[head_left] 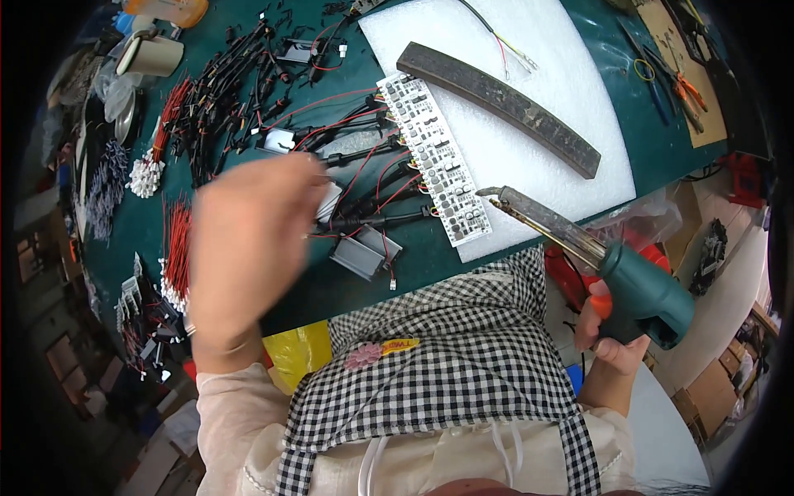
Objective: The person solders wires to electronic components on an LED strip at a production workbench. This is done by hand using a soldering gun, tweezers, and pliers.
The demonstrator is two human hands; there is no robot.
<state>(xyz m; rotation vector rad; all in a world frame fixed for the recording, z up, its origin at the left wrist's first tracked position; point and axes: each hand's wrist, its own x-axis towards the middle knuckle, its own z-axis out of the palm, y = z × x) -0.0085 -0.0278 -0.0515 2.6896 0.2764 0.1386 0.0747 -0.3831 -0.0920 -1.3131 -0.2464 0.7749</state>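
My right hand point(614, 351) is wrapped round the handle of a green soldering gun point(637, 281) with an orange trigger. The gun's tip points left and is close to the right edge of a white strip of circuit boards point(434, 157); whether it touches cannot be made out. Black cables point(364, 157) and thin red wires run from the strip's left edge. Over the table, left of those cables, my left hand point(256, 240) is smeared by motion, its fingers mostly hidden. Below the cables lie small silver metal cases point(357, 258).
A dark heavy bar point(500, 107) rests across a white foam sheet point(571, 91), overlapping the strip's top end. Bundles of red wires point(178, 248) with white connectors and piled black cables point(223, 107) cover the left. Pliers point(686, 87) lie far right.
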